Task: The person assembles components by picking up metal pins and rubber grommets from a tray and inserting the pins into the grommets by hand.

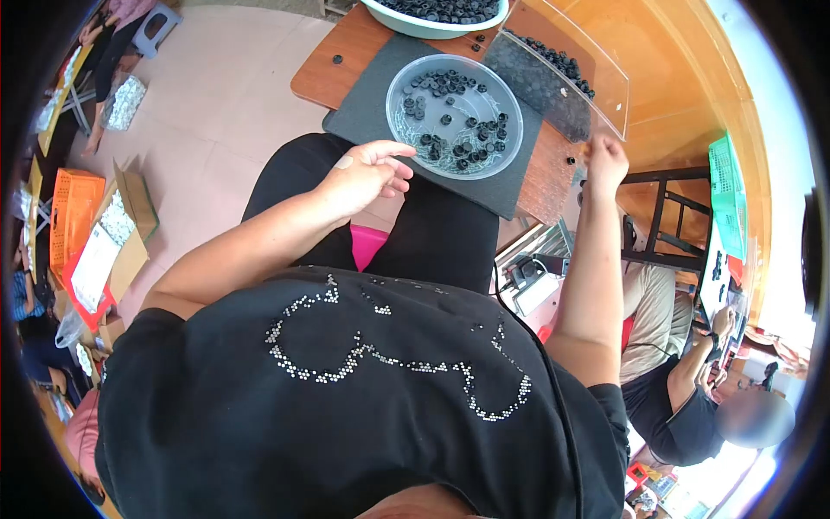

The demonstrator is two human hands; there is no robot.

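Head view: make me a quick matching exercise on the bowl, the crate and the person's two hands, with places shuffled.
Things
1. round bowl
2. orange crate
3. left hand
4. right hand

Places
A. beside the cardboard box, at the left of the view
B. raised by the right edge of the wooden tabletop
C. on the dark mat
D. by the bowl's near rim, toward its left

Right pairs: 1-C, 2-A, 3-D, 4-B
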